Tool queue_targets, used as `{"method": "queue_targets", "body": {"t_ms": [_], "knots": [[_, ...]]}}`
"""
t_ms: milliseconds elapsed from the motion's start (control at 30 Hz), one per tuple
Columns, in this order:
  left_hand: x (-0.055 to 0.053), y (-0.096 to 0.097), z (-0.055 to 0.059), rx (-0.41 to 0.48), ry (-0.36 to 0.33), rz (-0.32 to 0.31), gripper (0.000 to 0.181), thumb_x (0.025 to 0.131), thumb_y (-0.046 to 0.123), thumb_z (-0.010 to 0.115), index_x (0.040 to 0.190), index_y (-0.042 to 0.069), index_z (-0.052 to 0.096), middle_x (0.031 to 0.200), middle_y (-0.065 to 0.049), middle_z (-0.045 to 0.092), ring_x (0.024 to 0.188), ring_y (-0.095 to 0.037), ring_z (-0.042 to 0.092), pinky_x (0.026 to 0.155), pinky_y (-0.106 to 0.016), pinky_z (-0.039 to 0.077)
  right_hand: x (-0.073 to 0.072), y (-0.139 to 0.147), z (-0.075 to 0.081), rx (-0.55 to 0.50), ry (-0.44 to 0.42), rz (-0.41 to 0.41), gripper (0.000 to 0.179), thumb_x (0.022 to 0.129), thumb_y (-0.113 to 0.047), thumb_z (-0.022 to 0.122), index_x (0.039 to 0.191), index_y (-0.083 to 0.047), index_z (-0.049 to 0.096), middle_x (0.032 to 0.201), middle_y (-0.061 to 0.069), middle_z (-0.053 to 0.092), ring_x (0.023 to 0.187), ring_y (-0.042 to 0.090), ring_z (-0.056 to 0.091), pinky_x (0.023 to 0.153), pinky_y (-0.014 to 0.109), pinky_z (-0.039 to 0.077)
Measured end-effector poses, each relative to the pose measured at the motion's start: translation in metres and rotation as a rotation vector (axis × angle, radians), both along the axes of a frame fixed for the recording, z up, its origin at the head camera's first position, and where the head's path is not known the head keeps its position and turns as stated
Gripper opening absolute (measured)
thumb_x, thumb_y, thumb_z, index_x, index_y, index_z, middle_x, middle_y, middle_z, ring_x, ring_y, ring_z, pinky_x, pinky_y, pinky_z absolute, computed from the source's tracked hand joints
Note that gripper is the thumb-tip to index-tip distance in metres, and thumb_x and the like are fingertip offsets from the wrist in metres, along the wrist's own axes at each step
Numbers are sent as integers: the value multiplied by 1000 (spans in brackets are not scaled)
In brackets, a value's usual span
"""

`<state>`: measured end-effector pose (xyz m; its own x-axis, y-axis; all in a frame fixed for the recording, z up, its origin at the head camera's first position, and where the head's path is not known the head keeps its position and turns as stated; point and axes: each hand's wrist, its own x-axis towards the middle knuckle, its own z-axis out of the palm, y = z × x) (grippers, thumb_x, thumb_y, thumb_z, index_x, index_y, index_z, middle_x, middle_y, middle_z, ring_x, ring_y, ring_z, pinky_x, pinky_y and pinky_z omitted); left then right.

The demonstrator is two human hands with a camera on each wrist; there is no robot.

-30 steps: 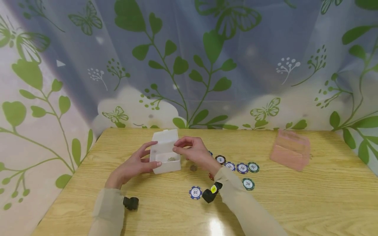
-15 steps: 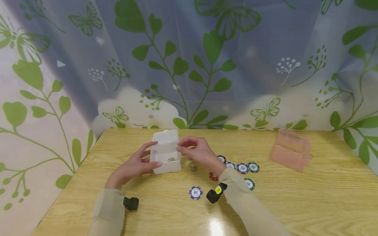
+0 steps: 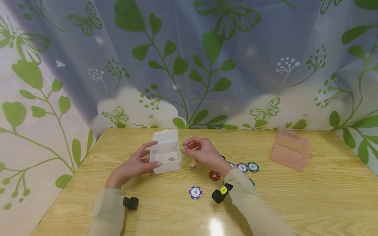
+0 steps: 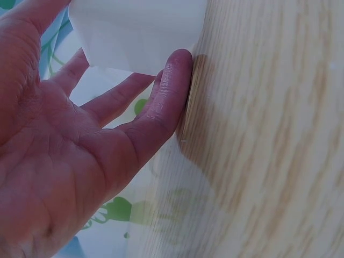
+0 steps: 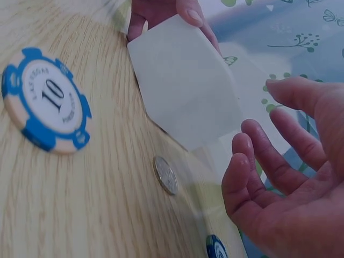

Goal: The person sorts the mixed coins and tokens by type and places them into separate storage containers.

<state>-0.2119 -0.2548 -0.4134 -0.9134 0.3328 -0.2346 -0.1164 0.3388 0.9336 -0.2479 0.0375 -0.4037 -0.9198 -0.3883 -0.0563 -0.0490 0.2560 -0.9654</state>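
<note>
A small white lidded box [image 3: 166, 166] stands on the table with its lid [image 3: 166, 136] tipped back. My left hand [image 3: 138, 163] grips the box from its left side, thumb over the front rim and fingers along the side. Coins [image 3: 171, 159] lie inside on the box floor. To the right of the box my right hand [image 3: 203, 152] hovers above the table, fingers loosely bent, and the right wrist view has nothing between thumb and fingertips. Below that hand a silver-coloured coin [image 5: 165, 175] lies on the wood, apart from the box.
Several poker chips lie about: a blue 10 chip [image 3: 195, 192] in front, a red chip [image 3: 214, 175] by the right wrist, and a blue chip [image 3: 242, 168] touching a green chip [image 3: 253, 167]. A pink translucent pouch [image 3: 290, 150] lies at the back right. A patterned curtain hangs behind.
My right hand has drawn away from the box's opening towards the right, uncovering more of the red chip. The left hand and the box have stayed in place.
</note>
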Motion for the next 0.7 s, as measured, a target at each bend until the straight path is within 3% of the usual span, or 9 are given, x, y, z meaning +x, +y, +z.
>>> {"method": "queue_targets", "body": {"t_ms": [333,700], "knots": [[0,1,2,-27,7,4,87,92,27,78,160,29,22,155,-20,40,128,-32,56,95,-39,57,0,13,-1,15,-35,-6,37,91,-22,78,124,-10,67,111,4,73,93,17,65,68,30,50],[1,0,1,0,7,-4,86,94,24,77,160,29,22,155,-21,39,125,-31,58,93,-39,57,4,26,-8,32,-38,-19,36,92,-22,78,124,-8,66,111,6,70,88,20,61,63,29,48]]}}
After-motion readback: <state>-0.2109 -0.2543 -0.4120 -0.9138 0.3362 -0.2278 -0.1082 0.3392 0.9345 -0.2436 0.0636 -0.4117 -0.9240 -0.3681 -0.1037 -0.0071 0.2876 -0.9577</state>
